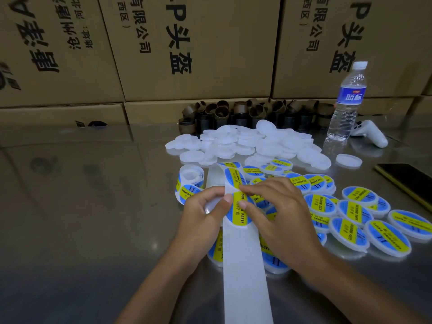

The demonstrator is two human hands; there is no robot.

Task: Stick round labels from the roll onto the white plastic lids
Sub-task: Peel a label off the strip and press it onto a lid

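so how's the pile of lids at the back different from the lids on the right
The back pile of lids is bare white; the lids on the right each carry a blue and yellow round label. The back pile is heaped, some lids tilted; the lids on the right lie mostly flat, edges overlapping. The back pile sits by the cardboard cores; the right ones lie nearer the person. Both are round white plastic lids.

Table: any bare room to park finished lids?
Free: the table's whole left half, bordered by the boxes behind and the roll and left hand on its right; also the near-right corner, between the right forearm and labelled lids. Crowded: blank lids, labelled lids, bottle and phone fill the middle and right.
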